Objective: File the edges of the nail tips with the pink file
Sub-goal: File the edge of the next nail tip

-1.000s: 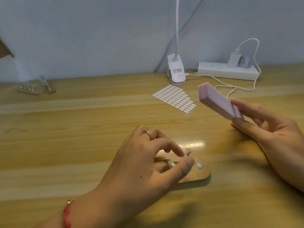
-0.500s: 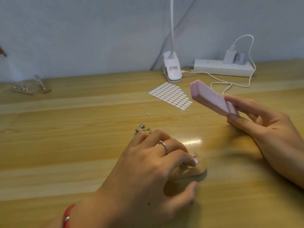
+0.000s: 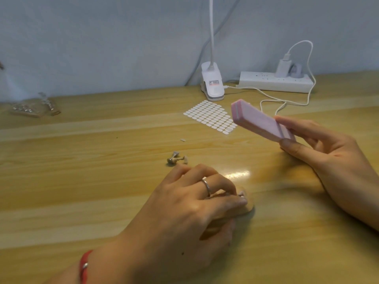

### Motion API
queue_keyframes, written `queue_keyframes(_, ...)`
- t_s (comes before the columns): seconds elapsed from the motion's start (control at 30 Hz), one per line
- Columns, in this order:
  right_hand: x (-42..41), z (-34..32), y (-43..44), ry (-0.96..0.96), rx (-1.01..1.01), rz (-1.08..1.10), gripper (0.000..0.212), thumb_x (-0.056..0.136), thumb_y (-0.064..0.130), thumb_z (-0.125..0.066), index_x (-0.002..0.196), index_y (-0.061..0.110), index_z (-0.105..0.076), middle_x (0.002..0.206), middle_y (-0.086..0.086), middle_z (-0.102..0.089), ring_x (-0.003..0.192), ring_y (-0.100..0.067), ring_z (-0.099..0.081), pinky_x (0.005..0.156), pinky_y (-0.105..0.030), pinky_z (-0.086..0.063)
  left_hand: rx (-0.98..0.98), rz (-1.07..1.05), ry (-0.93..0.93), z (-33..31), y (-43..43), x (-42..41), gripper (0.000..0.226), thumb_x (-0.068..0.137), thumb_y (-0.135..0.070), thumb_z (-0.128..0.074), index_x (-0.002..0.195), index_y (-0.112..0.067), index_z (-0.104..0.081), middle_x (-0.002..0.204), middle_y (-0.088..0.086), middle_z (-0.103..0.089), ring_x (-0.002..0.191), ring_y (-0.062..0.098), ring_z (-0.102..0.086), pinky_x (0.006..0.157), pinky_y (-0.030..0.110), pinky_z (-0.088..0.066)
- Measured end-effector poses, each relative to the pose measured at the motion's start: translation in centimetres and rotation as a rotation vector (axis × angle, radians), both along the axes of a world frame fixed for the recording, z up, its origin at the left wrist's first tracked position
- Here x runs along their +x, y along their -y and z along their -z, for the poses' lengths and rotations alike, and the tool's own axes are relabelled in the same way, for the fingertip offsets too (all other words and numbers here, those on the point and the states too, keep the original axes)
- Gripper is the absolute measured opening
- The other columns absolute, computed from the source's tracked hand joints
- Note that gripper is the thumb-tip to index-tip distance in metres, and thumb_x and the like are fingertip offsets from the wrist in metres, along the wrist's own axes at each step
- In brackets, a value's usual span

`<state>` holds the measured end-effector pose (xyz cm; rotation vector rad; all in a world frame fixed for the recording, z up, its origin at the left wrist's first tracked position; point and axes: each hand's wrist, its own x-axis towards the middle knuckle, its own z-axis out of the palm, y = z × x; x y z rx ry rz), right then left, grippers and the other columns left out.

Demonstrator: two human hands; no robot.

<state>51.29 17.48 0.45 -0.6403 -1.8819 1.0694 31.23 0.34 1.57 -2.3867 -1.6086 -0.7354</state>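
Above table (image 3: 102, 181) | right hand (image 3: 332, 156) pinches pink file (image 3: 262, 123) | left hand (image 3: 184, 212) curled, seemingly gripping nail tip (image 3: 242, 194)

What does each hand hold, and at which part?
Right hand pinches the pink file at its near end. Left hand covers a wooden piece; grip cannot be told.

Around the sticker sheet (image 3: 211, 115) the table (image 3: 82, 181) is mostly free. Behind it stand the lamp clip (image 3: 212, 85) and power strip (image 3: 274, 82); its cable (image 3: 272, 99) loops to the right. Small pieces (image 3: 176, 158) lie in front of it.
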Motion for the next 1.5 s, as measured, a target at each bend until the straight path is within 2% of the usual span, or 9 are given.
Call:
queue_keyframes(0.17, 0.0, 0.1, -0.1, -0.002, 0.007, -0.002, 0.04, 0.078, 0.031, -0.065, 0.115, 0.046, -0.068, 0.123, 0.012, -0.064, 0.122, -0.008, -0.055, 0.098, -0.013, -0.042, 0.127, 0.058, 0.104, -0.2, -0.1, 0.3, 0.029, 0.081, -0.027, -0.068, 0.11, -0.024, -0.071, 0.108, -0.009, -0.067, 0.1, 0.014, -0.061, 0.081, 0.035, -0.046)
queue_keyframes(0.43, -0.1, 0.1, 0.0, -0.006, 0.05, 0.0, 0.041, 0.077, 0.031, -0.064, 0.116, 0.044, -0.069, 0.123, 0.011, -0.064, 0.12, -0.008, -0.056, 0.095, -0.016, -0.045, 0.022, -0.093, 1.258, -1.2, -0.1, -1.1, 0.018, 0.06, -0.026, -0.08, 0.074, -0.031, -0.072, 0.084, -0.005, -0.075, 0.082, 0.01, -0.072, 0.068, 0.015, -0.053)
queue_keyframes(0.53, -0.1, 0.2, 0.0, -0.011, 0.112, 0.018, 0.036, 0.082, 0.035, -0.065, 0.117, 0.043, -0.068, 0.122, 0.009, -0.063, 0.116, -0.008, -0.057, 0.087, -0.012, -0.047, -0.077, -0.081, 1.443, -0.8, -0.5, -1.7, 0.028, 0.055, -0.02, -0.081, 0.071, -0.031, -0.06, 0.084, 0.006, -0.076, 0.082, 0.017, -0.073, 0.067, 0.016, -0.054)
queue_keyframes(0.7, -0.6, -0.6, 0.5, 0.055, 0.259, -0.032, 0.035, 0.087, 0.055, -0.062, 0.12, 0.043, -0.066, 0.124, 0.008, -0.058, 0.12, -0.015, -0.055, 0.097, -0.028, -0.048, -0.12, -0.159, 1.487, -0.6, -0.9, -2.4, 0.024, 0.052, -0.023, -0.081, 0.073, -0.029, -0.07, 0.081, 0.003, -0.075, 0.067, 0.01, -0.07, 0.05, 0.017, -0.05)
queue_keyframes(0.8, -1.5, -1.3, 1.1, 0.122, 0.341, -0.066, 0.032, 0.089, 0.046, -0.06, 0.121, 0.044, -0.065, 0.124, 0.009, -0.058, 0.12, -0.018, -0.055, 0.095, -0.031, -0.048, -0.162, -0.179, 1.499, -0.9, -0.8, -2.6, 0.028, 0.048, -0.035, -0.078, 0.076, -0.03, -0.076, 0.075, 0.0, -0.075, 0.055, 0.007, -0.066, 0.049, 0.015, -0.048)
queue_keyframes(1.0, -4.2, -1.0, 1.4, 0.108, 0.43, -0.018, 0.034, 0.092, 0.014, -0.062, 0.12, 0.033, -0.064, 0.122, 0.008, -0.056, 0.121, -0.016, -0.051, 0.097, -0.037, -0.045, -0.228, -0.16, 1.457, -0.8, -0.6, -2.6, 0.037, 0.054, -0.041, -0.075, 0.09, -0.039, -0.076, 0.079, 0.001, -0.076, 0.071, 0.015, -0.073, 0.062, 0.02, -0.056)
queue_keyframes(1.13, -3.8, -0.6, 1.2, 0.148, 0.508, -0.011, 0.032, 0.093, 0.026, -0.054, 0.123, 0.035, -0.061, 0.125, 0.006, -0.053, 0.123, -0.018, -0.049, 0.099, -0.03, -0.042, -0.191, -0.169, 1.356, -0.5, -0.8, -2.6, 0.028, 0.053, -0.044, -0.072, 0.081, -0.043, -0.077, 0.079, -0.01, -0.075, 0.062, 0.004, -0.068, 0.056, 0.015, -0.051)
queue_keyframes(1.27, -3.6, -0.6, 1.3, 0.189, 0.542, -0.029, 0.035, 0.094, 0.028, -0.05, 0.125, 0.04, -0.061, 0.126, 0.004, -0.052, 0.125, -0.016, -0.048, 0.099, -0.021, -0.041, -0.137, -0.143, 1.181, -0.3, -0.9, -2.6, 0.028, 0.069, -0.017, -0.081, 0.086, -0.039, -0.076, 0.087, -0.015, -0.073, 0.08, 0.0, -0.068, 0.062, 0.013, -0.05)
queue_keyframes(1.5, -3.9, -0.9, 2.1, 0.219, 0.563, -0.101, 0.032, 0.093, 0.021, -0.052, 0.121, 0.033, -0.062, 0.122, -0.001, -0.052, 0.12, -0.016, -0.051, 0.095, -0.029, -0.044, -0.059, -0.103, 1.013, -0.2, -0.6, -2.9, 0.035, 0.064, -0.003, -0.075, 0.089, -0.028, -0.077, 0.09, -0.011, -0.071, 0.084, 0.005, -0.068, 0.065, 0.015, -0.052)
